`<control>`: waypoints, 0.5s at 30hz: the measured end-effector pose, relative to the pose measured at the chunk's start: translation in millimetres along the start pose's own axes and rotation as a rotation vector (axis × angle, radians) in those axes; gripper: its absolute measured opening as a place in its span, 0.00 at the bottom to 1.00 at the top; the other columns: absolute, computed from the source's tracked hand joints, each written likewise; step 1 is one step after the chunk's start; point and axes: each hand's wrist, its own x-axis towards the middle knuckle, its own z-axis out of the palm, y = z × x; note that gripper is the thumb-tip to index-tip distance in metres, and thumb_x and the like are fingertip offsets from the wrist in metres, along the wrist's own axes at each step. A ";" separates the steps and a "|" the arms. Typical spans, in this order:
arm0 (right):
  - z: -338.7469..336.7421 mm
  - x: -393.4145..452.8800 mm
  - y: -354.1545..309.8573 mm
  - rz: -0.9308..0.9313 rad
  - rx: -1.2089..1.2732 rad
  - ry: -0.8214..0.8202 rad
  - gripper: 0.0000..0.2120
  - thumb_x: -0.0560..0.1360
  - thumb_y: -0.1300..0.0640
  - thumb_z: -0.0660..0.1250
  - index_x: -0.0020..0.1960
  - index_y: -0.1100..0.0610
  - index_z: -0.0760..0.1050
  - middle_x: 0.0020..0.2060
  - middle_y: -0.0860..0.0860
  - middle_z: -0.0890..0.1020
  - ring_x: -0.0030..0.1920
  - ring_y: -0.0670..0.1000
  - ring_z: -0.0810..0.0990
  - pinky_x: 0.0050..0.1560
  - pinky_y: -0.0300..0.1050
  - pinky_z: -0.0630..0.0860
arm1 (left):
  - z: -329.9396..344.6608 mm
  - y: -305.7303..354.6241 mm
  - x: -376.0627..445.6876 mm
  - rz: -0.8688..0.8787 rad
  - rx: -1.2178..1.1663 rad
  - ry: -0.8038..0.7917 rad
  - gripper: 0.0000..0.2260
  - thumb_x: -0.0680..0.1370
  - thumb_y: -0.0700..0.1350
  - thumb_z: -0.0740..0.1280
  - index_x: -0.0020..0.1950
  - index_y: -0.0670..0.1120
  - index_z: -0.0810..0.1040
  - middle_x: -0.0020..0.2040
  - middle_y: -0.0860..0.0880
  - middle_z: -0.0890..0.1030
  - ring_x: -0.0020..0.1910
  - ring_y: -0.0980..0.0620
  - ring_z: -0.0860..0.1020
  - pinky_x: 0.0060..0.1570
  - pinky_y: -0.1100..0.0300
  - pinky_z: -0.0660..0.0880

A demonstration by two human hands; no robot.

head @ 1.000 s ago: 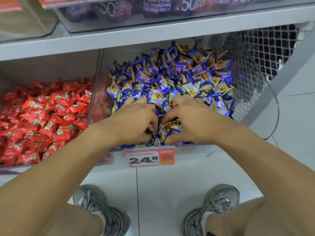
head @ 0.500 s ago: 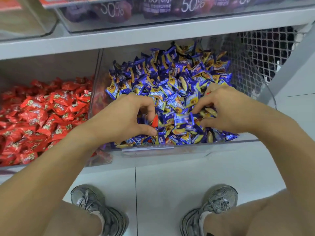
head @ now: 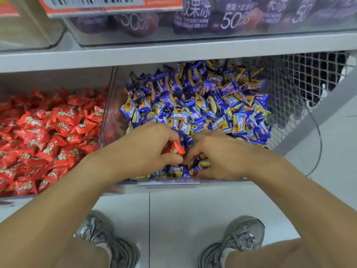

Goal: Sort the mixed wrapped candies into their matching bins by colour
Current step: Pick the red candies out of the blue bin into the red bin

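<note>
**Red stray lifted from the blue bin**

Head view: both hands work at the front of the clear bin (head: 108, 120) heaped with blue-and-gold candies (head: 202, 101). The left hand (head: 146, 149) pinches a red candy (head: 174, 148) between thumb and curled fingers, holding it just above the blue heap; its grip is closed on that piece. The right hand (head: 218, 153) lies beside it, fingers curled down into the blue wrappers near the front wall; whether its grip has caught anything cannot be told, since the fingertips are buried. The red-candy bin (head: 48, 132) sits just left, across the clear divider.

The step in hand looks like picking out misplaced reds. Next, the left hand would need to carry its piece leftward over the divider and release it among the reds, while the right hand goes on feeling for more strays.
</note>
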 end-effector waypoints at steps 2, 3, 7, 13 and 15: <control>0.6 3.5 0.8 0.020 -0.044 -0.021 0.19 0.70 0.45 0.74 0.60 0.40 0.78 0.41 0.41 0.63 0.50 0.45 0.62 0.53 0.47 0.62 | 0.8 -1.8 -2.1 -0.003 0.041 -0.077 0.09 0.77 0.56 0.68 0.46 0.51 0.77 0.43 0.55 0.73 0.42 0.57 0.71 0.39 0.59 0.66; 0.3 5.5 1.0 0.025 -0.070 -0.025 0.20 0.70 0.46 0.75 0.61 0.41 0.78 0.40 0.40 0.62 0.48 0.44 0.59 0.51 0.46 0.59 | 1.2 -2.7 -3.0 -0.002 0.048 -0.112 0.08 0.78 0.55 0.66 0.48 0.50 0.75 0.44 0.56 0.72 0.45 0.56 0.71 0.43 0.58 0.67; -0.3 10.5 3.3 0.053 -0.136 0.025 0.19 0.63 0.45 0.78 0.52 0.43 0.80 0.40 0.41 0.63 0.49 0.45 0.61 0.49 0.46 0.58 | -1.4 -5.8 -2.6 -0.068 -0.050 -0.131 0.04 0.81 0.44 0.61 0.50 0.53 0.69 0.44 0.55 0.73 0.42 0.55 0.73 0.44 0.58 0.72; 1.0 8.9 5.9 0.034 -0.165 0.032 0.20 0.63 0.35 0.75 0.51 0.41 0.82 0.46 0.44 0.66 0.53 0.46 0.63 0.54 0.47 0.59 | 1.1 -3.8 -1.8 -0.060 -0.085 -0.124 0.09 0.80 0.41 0.58 0.57 0.53 0.69 0.41 0.57 0.70 0.44 0.57 0.71 0.41 0.63 0.67; 0.9 7.2 2.8 0.030 -0.177 -0.010 0.22 0.66 0.37 0.74 0.58 0.40 0.80 0.49 0.45 0.65 0.54 0.47 0.60 0.57 0.49 0.59 | 4.7 -3.8 -2.1 -0.015 -0.054 -0.104 0.07 0.79 0.44 0.60 0.55 0.53 0.69 0.37 0.57 0.69 0.47 0.54 0.69 0.46 0.60 0.67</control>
